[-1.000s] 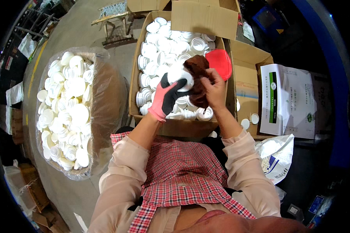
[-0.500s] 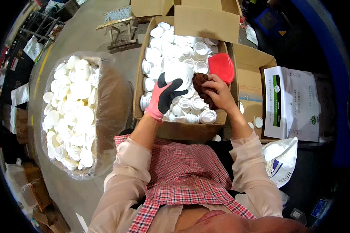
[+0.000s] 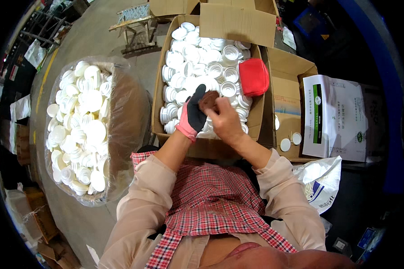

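Note:
My left hand (image 3: 193, 117) wears a pink glove with black fingers and is closed over the near part of a cardboard box (image 3: 160, 105). Bunched against its fingers is a dark brown cloth (image 3: 208, 101), pinched by my bare right hand (image 3: 227, 122). The cloth hides whatever the left fingers hold. Beneath and beyond both hands, the box is heaped with round white plastic lids (image 3: 191, 54), some lying with their hollow side up. A red pouch or folded cloth (image 3: 254, 77) rests on the lids at the box's right side.
To the left stands a plastic-lined container (image 3: 129, 121) full of white lids. On the right are another open carton (image 3: 293, 71), two loose white discs, a white printed carton (image 3: 334, 119) and a white bag (image 3: 323, 184). A small stool (image 3: 137, 29) stands far left of the box.
The white lid that was in my left hand no longer shows. My right hand has moved left with the brown cloth, bringing it against my left fingers.

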A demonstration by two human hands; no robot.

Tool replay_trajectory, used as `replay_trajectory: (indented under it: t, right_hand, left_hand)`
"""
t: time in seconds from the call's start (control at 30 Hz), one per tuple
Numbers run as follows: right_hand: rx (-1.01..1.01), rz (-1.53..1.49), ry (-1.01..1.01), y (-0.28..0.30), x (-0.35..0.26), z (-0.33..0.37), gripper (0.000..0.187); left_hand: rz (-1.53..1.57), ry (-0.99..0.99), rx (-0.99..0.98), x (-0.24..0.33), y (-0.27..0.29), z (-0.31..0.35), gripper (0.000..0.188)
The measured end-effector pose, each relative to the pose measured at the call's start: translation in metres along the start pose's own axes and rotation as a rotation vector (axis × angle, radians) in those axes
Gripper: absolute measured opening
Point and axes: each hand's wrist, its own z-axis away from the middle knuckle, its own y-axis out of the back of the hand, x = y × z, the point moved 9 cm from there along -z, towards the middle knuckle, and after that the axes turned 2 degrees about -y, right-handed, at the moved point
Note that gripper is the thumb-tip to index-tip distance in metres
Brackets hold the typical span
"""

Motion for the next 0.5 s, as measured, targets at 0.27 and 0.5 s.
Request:
replay_trajectory:
  t: [0.27, 0.5]
  right_hand:
    - [-0.051, 0.114, -0.174, -0.020, 0.038, 0.007, 0.018]
    - [-0.394, -0.064, -0.496, -0.062, 0.170, 0.071, 0.031]
  left_hand:
    - [-0.412, -0.260, 0.353, 0.058, 0.013, 0.017, 0.043]
    - [-0.535, -0.825, 0.486, 0.221, 0.056, 0.120, 0.044]
